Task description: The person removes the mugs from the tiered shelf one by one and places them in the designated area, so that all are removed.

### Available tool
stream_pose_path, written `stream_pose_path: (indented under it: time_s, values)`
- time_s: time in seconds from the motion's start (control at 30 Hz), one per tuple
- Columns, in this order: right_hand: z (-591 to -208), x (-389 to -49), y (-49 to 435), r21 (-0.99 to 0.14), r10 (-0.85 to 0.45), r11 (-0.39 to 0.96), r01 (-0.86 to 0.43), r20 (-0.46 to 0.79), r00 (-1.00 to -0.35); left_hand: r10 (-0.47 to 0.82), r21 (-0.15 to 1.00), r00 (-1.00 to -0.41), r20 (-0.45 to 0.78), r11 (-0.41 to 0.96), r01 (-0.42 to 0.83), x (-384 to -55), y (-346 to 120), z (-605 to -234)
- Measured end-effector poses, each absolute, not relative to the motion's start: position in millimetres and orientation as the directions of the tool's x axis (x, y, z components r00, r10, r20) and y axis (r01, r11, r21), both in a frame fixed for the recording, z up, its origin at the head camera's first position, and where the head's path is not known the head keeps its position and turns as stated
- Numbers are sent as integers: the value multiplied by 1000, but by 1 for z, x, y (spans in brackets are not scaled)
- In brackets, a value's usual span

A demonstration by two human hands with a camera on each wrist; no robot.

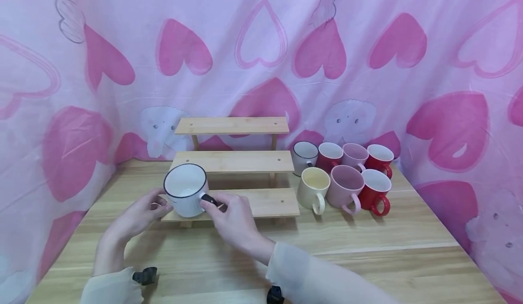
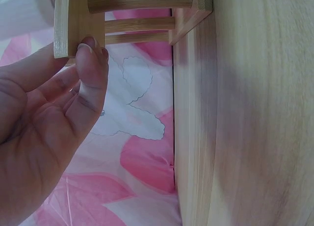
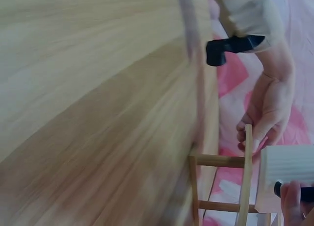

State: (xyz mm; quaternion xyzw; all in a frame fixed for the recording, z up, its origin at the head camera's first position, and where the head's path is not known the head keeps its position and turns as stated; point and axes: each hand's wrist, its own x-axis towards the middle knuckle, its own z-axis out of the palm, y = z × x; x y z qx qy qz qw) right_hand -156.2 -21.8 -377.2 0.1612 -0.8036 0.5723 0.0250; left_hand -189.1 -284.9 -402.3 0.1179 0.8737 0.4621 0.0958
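Note:
A white enamel-style mug (image 1: 185,195) with a dark rim is at the left end of the lowest tier of a wooden three-step shelf (image 1: 261,202). Whether its base touches the board or hovers just over it, I cannot tell. My right hand (image 1: 237,220) pinches the mug's black handle (image 3: 305,193), which points right. On the other side, my left hand (image 2: 54,113) holds the left end of that lowest board (image 2: 78,22) between thumb and fingers, close to the mug. In the right wrist view the left hand (image 3: 270,108) shows beyond the board.
Right of the shelf, several mugs stand in two rows: a white one (image 1: 304,156), a cream one (image 1: 312,188), pink ones (image 1: 345,188) and red ones (image 1: 373,190). Heart-patterned cloth (image 1: 261,67) hangs behind the wooden table (image 1: 351,258).

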Motion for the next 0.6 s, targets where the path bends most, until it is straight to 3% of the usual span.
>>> stream_pose_path:
  time_s: [0.4,0.6]
  values:
    - [-371,-137,39,-840,-248,427,-335,247,-937,274,810,-958,-89,580,90,-186,-282,-398]
    - [-356,-130,69,-831,-225,413,-374,305,-926,270,809,-959,-89,581,89,-185,-283,-398]
